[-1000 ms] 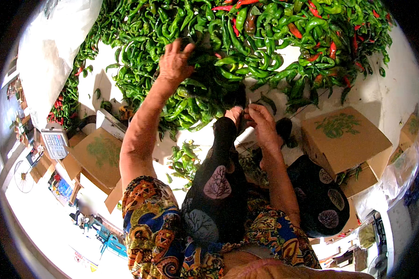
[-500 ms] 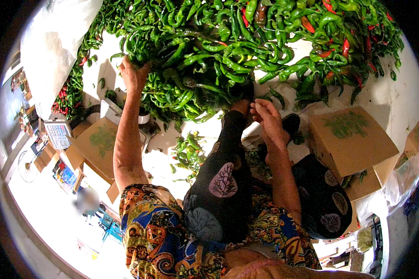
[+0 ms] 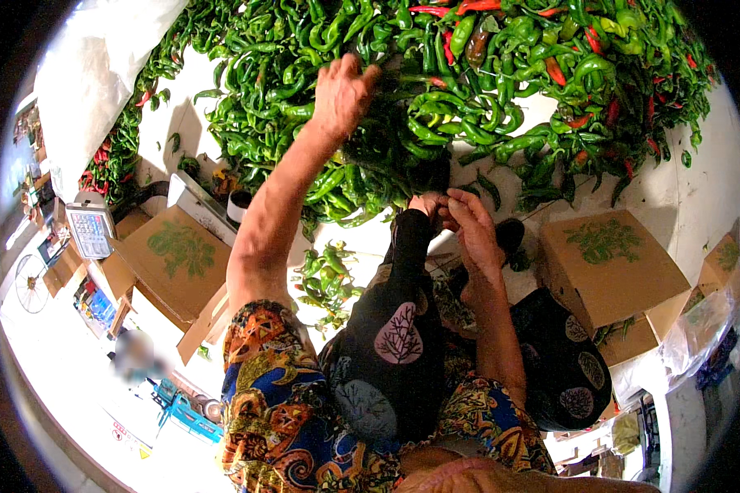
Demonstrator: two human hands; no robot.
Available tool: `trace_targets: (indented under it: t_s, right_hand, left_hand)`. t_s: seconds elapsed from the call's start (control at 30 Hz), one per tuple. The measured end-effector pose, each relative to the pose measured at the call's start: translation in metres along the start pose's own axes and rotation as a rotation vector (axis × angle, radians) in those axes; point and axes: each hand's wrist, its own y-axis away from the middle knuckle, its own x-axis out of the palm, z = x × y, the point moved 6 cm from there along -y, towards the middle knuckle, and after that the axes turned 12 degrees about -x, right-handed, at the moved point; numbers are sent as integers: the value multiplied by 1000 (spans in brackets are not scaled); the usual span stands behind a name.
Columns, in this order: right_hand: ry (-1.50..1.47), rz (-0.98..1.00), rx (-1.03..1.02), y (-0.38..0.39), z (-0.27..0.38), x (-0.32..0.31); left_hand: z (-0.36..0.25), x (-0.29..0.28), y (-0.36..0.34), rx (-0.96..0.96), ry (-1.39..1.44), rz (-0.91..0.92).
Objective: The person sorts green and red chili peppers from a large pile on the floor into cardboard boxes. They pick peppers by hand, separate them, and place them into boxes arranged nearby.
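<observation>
A big heap of green peppers [image 3: 436, 99], with some red ones mixed in, lies on a white sheet [image 3: 699, 189] in front of me. My left hand [image 3: 341, 94] reaches far into the heap, its fingers curled down around green peppers. My right hand [image 3: 469, 226] stays close in, fingers pinched together at the end of my dark patterned trouser leg [image 3: 390, 329], right at the heap's near edge. Whether it holds anything is hidden. A small cluster of green peppers [image 3: 329, 279] lies beside my left leg.
Brown cardboard boxes stand at the left [image 3: 177, 255] and the right [image 3: 608, 263]. A weighing scale [image 3: 90, 230] sits at the far left. A white sack [image 3: 90, 74] lies top left, with red peppers [image 3: 107, 160] below it. A dark patterned bundle [image 3: 563, 361] rests by my right side.
My left hand has swung from the heap's left edge back up to its middle. My right hand has stayed at the trouser leg's end.
</observation>
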Motion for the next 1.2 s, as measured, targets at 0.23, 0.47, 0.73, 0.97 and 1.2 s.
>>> trace_targets:
  t_s: [0.23, 0.47, 0.73, 0.97, 1.2]
  right_hand:
    - [-602, 39, -83, -8, 26, 24]
    - [-379, -281, -169, 0, 45, -16]
    - [-5, -229, -358, -5, 40, -22]
    - [-180, -212, -269, -8, 40, -24]
    - [-495, -264, -178, -9, 45, -28]
  left_hand:
    - [-145, -55, 70, 301, 640, 204]
    - [-92, -38, -74, 52, 618, -260]
    - [-103, 28, -74, -234, 676, 112]
    - [-115, 36, 55, -494, 1237, 661]
    - [-151, 0, 94, 162, 1122, 957]
